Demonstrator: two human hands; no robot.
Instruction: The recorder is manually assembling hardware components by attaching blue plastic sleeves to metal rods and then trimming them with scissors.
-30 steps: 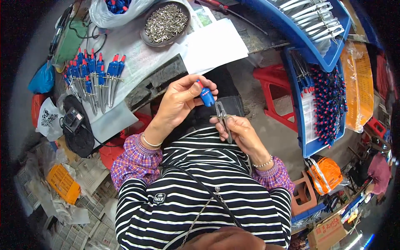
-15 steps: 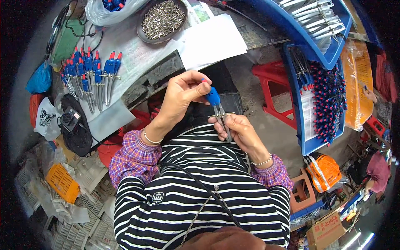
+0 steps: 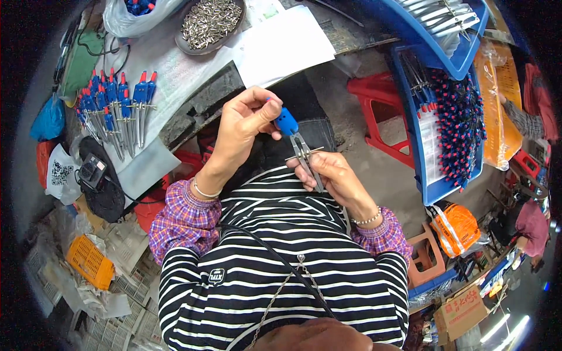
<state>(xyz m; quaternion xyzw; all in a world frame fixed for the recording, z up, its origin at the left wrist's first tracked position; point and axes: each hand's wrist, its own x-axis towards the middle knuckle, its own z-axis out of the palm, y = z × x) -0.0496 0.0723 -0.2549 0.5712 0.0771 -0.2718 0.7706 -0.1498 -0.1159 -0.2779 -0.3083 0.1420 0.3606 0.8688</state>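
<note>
In front of my striped top I hold a drawing compass [image 3: 287, 122] at a slant, its blue plastic head up and its two metal legs pointing down toward my right. My left hand [image 3: 246, 120] pinches the top of the head between thumb and fingers, hiding the tip there. Lower down, my right hand [image 3: 332, 174] grips the legs near a thin rod that crosses them. On the table to the left lies a pile of similar compasses [image 3: 123, 108] with blue heads and red tips.
A dark bowl of small metal pins [image 3: 237, 29] and white paper sheets [image 3: 287, 50] lie on the table. At right, a blue tray [image 3: 432, 196] holds many compasses, below a blue bin [image 3: 459, 70] of metal parts. Red stool [image 3: 380, 111] beside it.
The whole view has shifted slightly, so the table and trays appear farther left and higher. Both hands keep their hold on the compass, which appears a little farther left.
</note>
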